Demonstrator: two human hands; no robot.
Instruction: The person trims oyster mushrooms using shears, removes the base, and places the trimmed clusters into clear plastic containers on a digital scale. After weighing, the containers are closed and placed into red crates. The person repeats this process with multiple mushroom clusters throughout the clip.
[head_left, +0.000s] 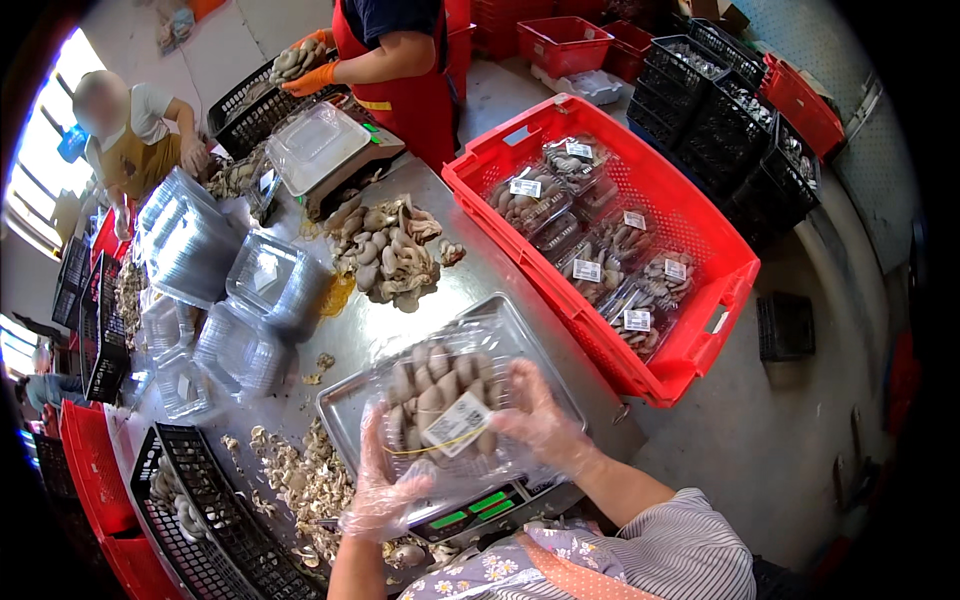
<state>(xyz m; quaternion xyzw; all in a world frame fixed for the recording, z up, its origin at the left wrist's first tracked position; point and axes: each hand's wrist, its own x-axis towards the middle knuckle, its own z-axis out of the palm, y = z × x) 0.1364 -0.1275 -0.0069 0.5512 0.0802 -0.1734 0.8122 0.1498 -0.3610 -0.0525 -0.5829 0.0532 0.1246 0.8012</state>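
Between my hands is a clear plastic clamshell box [436, 400] full of grey-brown mushrooms, with a white label and a yellow band across its lid. My left hand [384, 478], in a thin clear glove, grips its left side. On the right side my right hand [545, 415], gloved the same way, holds the box too. Beneath it lies the steel pan of a weighing scale [553, 370], whose green display shows at the near edge. Loose mushrooms [385, 245] are heaped on the metal table [470, 255] beyond the scale.
A red crate [590, 325] with several labelled boxes stands at the right. Stacked empty clamshells [190, 235] are at the left, above a black crate [225, 520] and mushroom trimmings [300, 480]. A second scale [325, 145] and two co-workers are across the table; one wears orange gloves [312, 80].
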